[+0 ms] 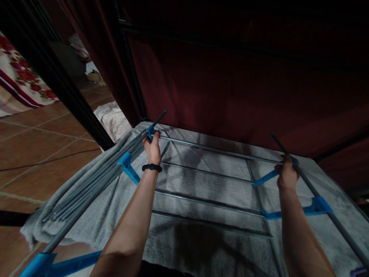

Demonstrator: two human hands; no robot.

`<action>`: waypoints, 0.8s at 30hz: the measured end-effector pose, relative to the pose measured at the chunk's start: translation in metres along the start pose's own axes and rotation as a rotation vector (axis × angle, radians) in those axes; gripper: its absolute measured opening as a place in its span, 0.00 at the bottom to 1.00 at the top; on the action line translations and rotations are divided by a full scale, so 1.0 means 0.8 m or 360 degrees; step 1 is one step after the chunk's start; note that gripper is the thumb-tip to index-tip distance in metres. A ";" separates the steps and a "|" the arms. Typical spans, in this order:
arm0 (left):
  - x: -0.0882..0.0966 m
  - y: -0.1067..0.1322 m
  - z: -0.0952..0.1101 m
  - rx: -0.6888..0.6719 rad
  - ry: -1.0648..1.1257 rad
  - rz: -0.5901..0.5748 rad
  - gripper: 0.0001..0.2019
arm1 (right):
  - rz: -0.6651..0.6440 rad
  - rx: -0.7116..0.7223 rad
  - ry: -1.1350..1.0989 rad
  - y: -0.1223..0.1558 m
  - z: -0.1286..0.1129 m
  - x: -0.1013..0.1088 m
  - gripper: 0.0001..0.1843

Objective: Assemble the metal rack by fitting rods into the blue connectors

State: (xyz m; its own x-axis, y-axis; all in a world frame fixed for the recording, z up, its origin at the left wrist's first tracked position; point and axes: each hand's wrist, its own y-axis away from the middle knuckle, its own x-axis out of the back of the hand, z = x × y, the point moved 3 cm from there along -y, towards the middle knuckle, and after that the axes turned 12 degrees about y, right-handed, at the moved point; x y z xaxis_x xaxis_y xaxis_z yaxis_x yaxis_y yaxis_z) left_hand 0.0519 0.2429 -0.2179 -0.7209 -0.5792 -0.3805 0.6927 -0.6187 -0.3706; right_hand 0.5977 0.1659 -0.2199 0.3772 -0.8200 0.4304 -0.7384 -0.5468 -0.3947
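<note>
A part-assembled rack of grey metal tubes with blue plastic joints lies over a grey blanket [207,250]. My left hand [152,149] is closed around the far left corner, where a cross tube [207,146] meets a blue joint [150,131]. At the far right corner, my right hand [287,175] wraps the other end of this tube beside a partly hidden blue joint. Nearer me, another blue joint [321,206] sits on the right side tube [348,238], and one more blue joint [125,159] on the left side tube [89,207].
A bundle of loose grey tubes [95,186] lies on the blanket at left. Behind hangs a dark red curtain [230,92] with a black frame post [57,73] at left. Tiled floor [34,142], a cable [57,161] and floral fabric [25,77] show beyond.
</note>
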 end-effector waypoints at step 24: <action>-0.015 0.003 0.003 0.0010 -0.0293 0.0293 0.17 | 0.0022 -0.0094 -0.0002 0.003 -0.002 -0.001 0.25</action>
State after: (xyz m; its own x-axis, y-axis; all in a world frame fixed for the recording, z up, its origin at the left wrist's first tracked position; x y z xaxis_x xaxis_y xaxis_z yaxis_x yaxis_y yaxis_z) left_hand 0.0618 0.2472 -0.2119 -0.5750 -0.7686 -0.2804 0.8127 -0.4971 -0.3040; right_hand 0.5946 0.1652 -0.2195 0.3675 -0.8275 0.4245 -0.7751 -0.5248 -0.3519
